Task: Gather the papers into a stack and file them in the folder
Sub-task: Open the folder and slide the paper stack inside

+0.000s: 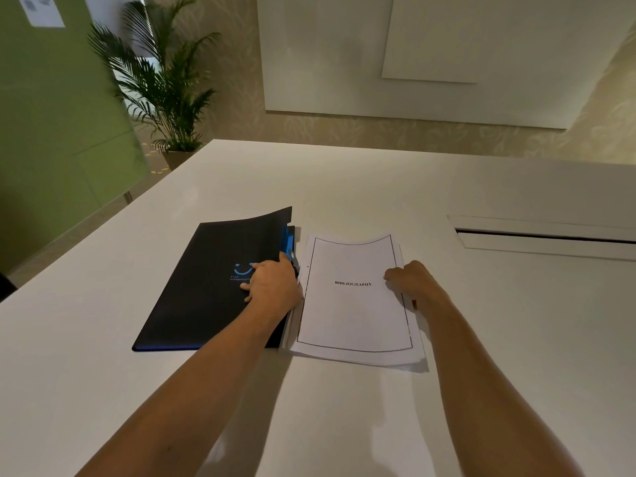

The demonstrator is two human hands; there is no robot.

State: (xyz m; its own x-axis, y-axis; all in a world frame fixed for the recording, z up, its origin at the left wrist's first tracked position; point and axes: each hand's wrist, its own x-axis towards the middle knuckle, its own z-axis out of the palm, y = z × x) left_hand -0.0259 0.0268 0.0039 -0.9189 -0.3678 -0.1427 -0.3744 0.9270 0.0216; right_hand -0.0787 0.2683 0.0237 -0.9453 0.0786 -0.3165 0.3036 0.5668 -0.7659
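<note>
Head view — left hand point(272, 287) on matte black folder point(220, 287), flat white papers point(354, 318) beside.

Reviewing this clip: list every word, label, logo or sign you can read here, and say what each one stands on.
"BIBLIOGRAPHY": printed in the middle of the top sheet of the paper stack.
Black folder: a blue smile logo with a line of small blue text under it, too small to read and partly covered by the left hand.
Notice on the green wall: dark printed marks, too blurred to read.
No other text shows.
</note>
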